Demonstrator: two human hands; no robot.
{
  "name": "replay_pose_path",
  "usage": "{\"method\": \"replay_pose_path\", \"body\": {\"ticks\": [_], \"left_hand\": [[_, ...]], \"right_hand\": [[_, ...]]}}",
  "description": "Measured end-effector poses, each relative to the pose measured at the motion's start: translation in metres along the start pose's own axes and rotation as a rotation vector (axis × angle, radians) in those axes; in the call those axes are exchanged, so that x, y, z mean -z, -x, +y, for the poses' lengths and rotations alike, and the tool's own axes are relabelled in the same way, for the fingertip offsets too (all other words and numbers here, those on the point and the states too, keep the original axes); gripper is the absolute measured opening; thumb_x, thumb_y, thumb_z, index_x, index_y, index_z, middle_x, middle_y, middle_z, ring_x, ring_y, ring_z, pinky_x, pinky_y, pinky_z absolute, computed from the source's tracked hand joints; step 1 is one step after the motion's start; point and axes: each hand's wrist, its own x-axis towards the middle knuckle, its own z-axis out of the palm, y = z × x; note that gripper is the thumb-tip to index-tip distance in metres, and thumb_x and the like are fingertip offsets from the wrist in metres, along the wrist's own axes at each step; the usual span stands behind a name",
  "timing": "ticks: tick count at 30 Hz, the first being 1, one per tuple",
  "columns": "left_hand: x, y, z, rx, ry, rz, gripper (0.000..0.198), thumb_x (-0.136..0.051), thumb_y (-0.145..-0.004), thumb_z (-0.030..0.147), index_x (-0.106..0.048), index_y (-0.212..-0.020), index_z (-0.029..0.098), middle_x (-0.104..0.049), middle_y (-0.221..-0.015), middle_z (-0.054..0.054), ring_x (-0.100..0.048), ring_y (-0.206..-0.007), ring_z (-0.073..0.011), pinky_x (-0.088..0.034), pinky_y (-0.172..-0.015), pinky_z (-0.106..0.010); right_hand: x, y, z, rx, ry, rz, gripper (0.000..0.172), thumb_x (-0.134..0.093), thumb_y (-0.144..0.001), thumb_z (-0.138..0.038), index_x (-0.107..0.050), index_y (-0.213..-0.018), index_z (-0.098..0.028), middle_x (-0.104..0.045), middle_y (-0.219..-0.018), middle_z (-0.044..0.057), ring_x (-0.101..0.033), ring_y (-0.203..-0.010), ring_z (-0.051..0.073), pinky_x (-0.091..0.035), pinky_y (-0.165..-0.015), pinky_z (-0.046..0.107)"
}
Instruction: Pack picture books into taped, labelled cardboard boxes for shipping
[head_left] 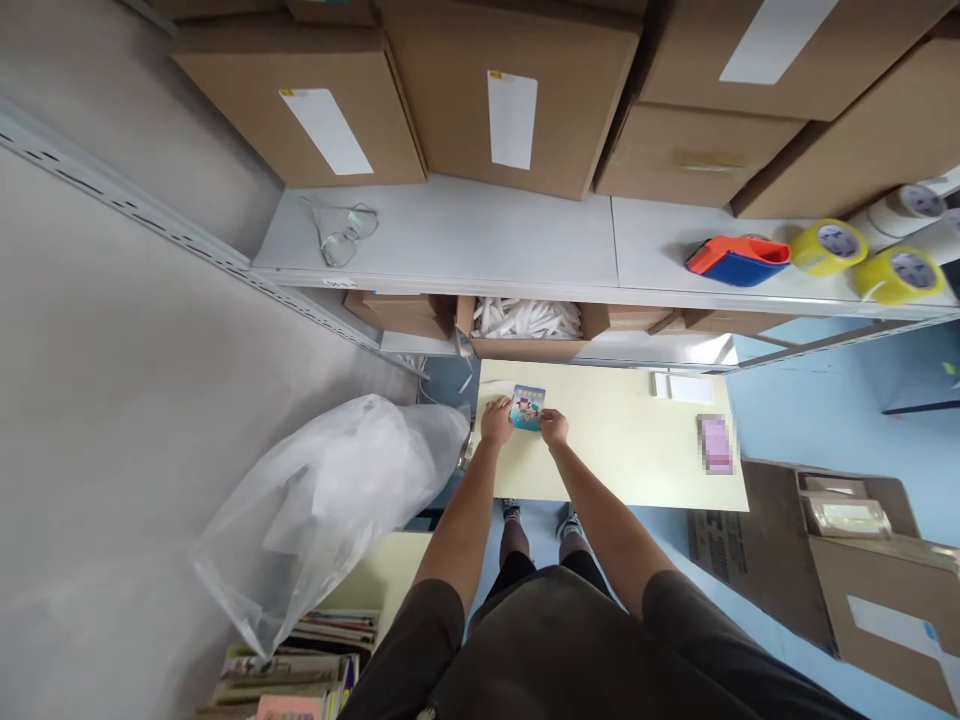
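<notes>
L hand (496,422) + R hand (554,427) pinch blue booklet (528,410) by its side edges, ctr of frame; title too small to read. Pink item (716,444), ctr-right, pixelated. Open box (525,349) just above ctr: full of white strips (532,318), exact type unclear. Lower-right carton (870,590): wrapped packs (851,516), partly hidden. Clear bag (352,470), lower left: contents unclear. Top boxes (562,60) cut off.
</notes>
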Motion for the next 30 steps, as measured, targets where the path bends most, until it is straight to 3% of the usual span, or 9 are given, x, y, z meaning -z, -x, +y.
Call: {"method": "replay_pose_path", "body": {"ticks": [2,4,8,11,14,19,22,25,30], "left_hand": [[0.017,-0.018,-0.006,0.028,-0.063,-0.026,0.071,-0.066,-0.082,0.008,-0.065,-0.153,0.019,-0.048,-0.168,-0.017,-0.034,-0.159,-0.0418,-0.027,-0.130,-0.056],[0.032,-0.033,-0.013,0.089,-0.093,0.023,0.079,-0.069,-0.082,0.012,-0.058,-0.160,0.019,-0.038,-0.175,-0.017,-0.023,-0.164,-0.0448,-0.025,-0.130,-0.060],[0.047,-0.045,-0.024,0.135,-0.080,0.116,0.088,-0.069,-0.081,0.013,-0.048,-0.166,0.019,-0.026,-0.181,-0.014,-0.013,-0.166,-0.0446,-0.023,-0.130,-0.060],[0.043,-0.036,-0.029,0.101,-0.041,0.098,0.079,-0.067,-0.083,0.012,-0.055,-0.161,0.017,-0.035,-0.177,-0.015,-0.024,-0.164,-0.0410,-0.024,-0.132,-0.053],[0.033,-0.024,-0.031,0.109,0.022,0.108,0.071,-0.069,-0.083,0.010,-0.064,-0.153,0.019,-0.043,-0.172,-0.014,-0.032,-0.160,-0.0390,-0.025,-0.133,-0.049],[0.022,-0.013,-0.028,0.144,0.167,0.158,0.071,-0.079,-0.079,0.014,-0.068,-0.148,0.024,-0.044,-0.171,-0.013,-0.027,-0.161,-0.0431,-0.022,-0.133,-0.053],[0.019,-0.010,-0.025,0.182,0.095,0.147,0.079,-0.079,-0.079,0.018,-0.062,-0.154,0.030,-0.040,-0.174,-0.013,-0.025,-0.163,-0.0444,-0.023,-0.132,-0.058],[0.019,-0.007,-0.023,0.150,-0.005,0.147,0.086,-0.075,-0.078,0.016,-0.054,-0.161,0.027,-0.039,-0.175,-0.015,-0.027,-0.163,-0.0417,-0.027,-0.131,-0.057],[0.026,0.004,-0.009,-0.025,-0.058,0.289,0.073,-0.063,-0.085,0.013,-0.055,-0.157,0.021,-0.052,-0.164,-0.017,-0.043,-0.156,-0.0356,-0.035,-0.129,-0.053]], "right_hand": [[-0.012,-0.007,-0.010,-0.038,0.001,0.048,0.040,-0.079,-0.069,-0.036,-0.078,-0.107,-0.022,-0.081,-0.097,0.006,-0.074,-0.087,0.025,-0.058,-0.075,0.033],[-0.022,-0.012,-0.023,-0.058,-0.018,0.055,0.042,-0.078,-0.075,-0.034,-0.077,-0.116,-0.022,-0.080,-0.101,0.006,-0.073,-0.089,0.024,-0.059,-0.077,0.034],[-0.038,-0.016,-0.047,0.050,-0.062,-0.109,0.039,-0.076,-0.095,-0.037,-0.072,-0.131,-0.021,-0.076,-0.124,0.008,-0.071,-0.106,0.026,-0.061,-0.088,0.038],[-0.043,-0.016,-0.058,0.101,-0.067,-0.171,0.040,-0.072,-0.104,-0.042,-0.068,-0.136,-0.019,-0.069,-0.138,0.009,-0.070,-0.117,0.028,-0.062,-0.098,0.046],[-0.045,-0.016,-0.062,0.105,-0.065,-0.181,0.042,-0.072,-0.104,-0.043,-0.067,-0.137,-0.018,-0.067,-0.139,0.009,-0.070,-0.119,0.030,-0.062,-0.099,0.049],[-0.047,-0.013,-0.068,0.101,-0.076,-0.166,0.041,-0.072,-0.104,-0.044,-0.068,-0.136,-0.018,-0.067,-0.139,0.008,-0.069,-0.119,0.030,-0.062,-0.100,0.048],[-0.046,-0.007,-0.067,0.100,-0.103,-0.136,0.038,-0.072,-0.102,-0.045,-0.073,-0.128,-0.019,-0.073,-0.131,0.008,-0.071,-0.111,0.028,-0.062,-0.094,0.043],[-0.037,0.003,-0.057,0.048,-0.215,-0.083,0.036,-0.077,-0.086,-0.046,-0.079,-0.110,-0.020,-0.081,-0.106,0.006,-0.072,-0.095,0.025,-0.058,-0.081,0.035],[0.011,0.025,-0.043,0.043,-0.438,0.006,0.041,-0.081,-0.065,-0.050,-0.077,-0.093,-0.020,-0.081,-0.092,0.009,-0.075,-0.089,0.026,-0.055,-0.075,0.034]]}}
